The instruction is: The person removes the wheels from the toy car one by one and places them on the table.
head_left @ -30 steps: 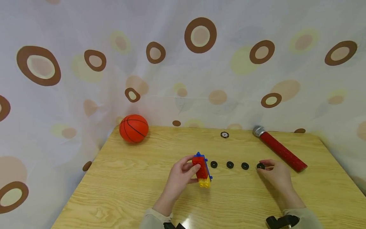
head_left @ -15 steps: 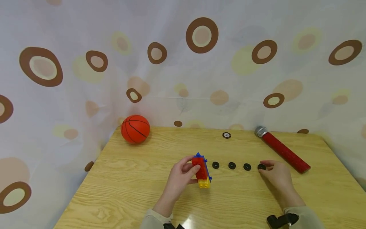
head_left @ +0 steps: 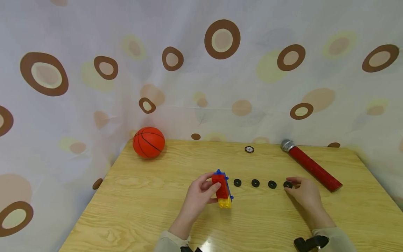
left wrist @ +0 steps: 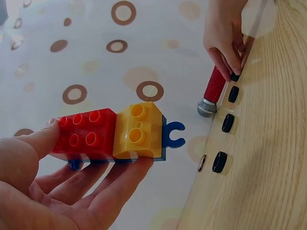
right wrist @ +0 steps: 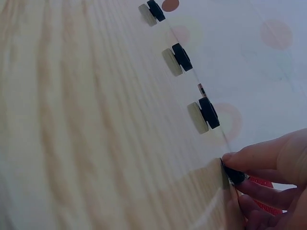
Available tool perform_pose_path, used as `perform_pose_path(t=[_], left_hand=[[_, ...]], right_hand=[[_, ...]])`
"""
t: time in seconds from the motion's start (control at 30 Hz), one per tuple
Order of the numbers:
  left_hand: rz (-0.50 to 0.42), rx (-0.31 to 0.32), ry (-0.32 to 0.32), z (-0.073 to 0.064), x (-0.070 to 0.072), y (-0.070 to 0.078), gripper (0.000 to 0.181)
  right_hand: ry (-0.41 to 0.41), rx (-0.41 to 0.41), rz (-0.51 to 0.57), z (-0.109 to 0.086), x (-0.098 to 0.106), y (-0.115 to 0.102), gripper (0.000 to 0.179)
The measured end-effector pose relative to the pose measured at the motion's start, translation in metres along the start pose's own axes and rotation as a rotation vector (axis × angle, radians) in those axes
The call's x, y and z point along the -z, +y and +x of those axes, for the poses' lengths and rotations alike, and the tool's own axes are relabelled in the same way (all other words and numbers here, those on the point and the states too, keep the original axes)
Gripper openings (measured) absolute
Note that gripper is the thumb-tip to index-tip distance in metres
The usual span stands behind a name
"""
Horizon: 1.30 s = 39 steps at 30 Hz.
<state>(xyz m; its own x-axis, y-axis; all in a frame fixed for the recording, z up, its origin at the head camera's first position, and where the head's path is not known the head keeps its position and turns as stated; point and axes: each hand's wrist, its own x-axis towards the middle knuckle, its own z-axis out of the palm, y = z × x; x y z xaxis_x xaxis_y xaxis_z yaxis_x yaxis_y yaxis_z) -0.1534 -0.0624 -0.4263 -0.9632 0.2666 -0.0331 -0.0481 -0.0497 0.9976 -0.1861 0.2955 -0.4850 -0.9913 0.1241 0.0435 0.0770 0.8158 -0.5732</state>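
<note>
My left hand (head_left: pixel 196 196) holds a toy block car (head_left: pixel 221 187) above the table, thumb on its studded side and fingers beneath. In the left wrist view, it has a red brick (left wrist: pixel 88 129), a yellow brick (left wrist: pixel 139 127) and a blue base with an open hook (left wrist: pixel 176 135) at one end. Blue pegs stick out along the base's edge. At the right end of a row of black toy wheels, my right hand (head_left: pixel 306 196) pinches one wheel (head_left: pixel 287 184) between thumb and fingers, low at the tabletop. The other wheels (head_left: pixel 255 183) lie flat, spaced apart, between the hands.
A red microphone (head_left: pixel 310 164) with a silver head lies behind my right hand. An orange toy basketball (head_left: pixel 149 142) sits at the back left of the wooden table (head_left: pixel 132 203). Near the back edge lies a small round disc (head_left: pixel 249 149). Patterned cloth hangs behind.
The head view has shifted slightly. Both hands stay almost where they were, the left still holding the block car and the right still pinching the end wheel.
</note>
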Motion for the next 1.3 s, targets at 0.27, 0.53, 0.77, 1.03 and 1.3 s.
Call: perform_pose_path(t=[0.27, 0.53, 0.77, 1.03, 1.3], left_hand=[[-0.009, 0.011, 0.008, -0.002, -0.001, -0.003, 0.047], [-0.022, 0.014, 0.011, -0.005, -0.002, -0.003, 0.047], [-0.015, 0.009, 0.017, -0.002, -0.003, -0.003, 0.047], [0.144, -0.035, -0.007, 0.001, -0.003, -0.004, 0.044], [0.178, -0.051, -0.020, 0.001, 0.000, -0.001, 0.043]], right_hand=[[-0.038, 0.000, 0.019, -0.004, -0.001, 0.001, 0.047], [0.057, 0.048, 0.057, -0.011, 0.010, -0.008, 0.042], [0.148, 0.108, 0.108, -0.019, 0.022, -0.034, 0.040], [0.114, 0.178, 0.211, -0.031, 0.036, -0.070, 0.041], [0.055, 0.226, 0.368, -0.048, 0.041, -0.101, 0.039]])
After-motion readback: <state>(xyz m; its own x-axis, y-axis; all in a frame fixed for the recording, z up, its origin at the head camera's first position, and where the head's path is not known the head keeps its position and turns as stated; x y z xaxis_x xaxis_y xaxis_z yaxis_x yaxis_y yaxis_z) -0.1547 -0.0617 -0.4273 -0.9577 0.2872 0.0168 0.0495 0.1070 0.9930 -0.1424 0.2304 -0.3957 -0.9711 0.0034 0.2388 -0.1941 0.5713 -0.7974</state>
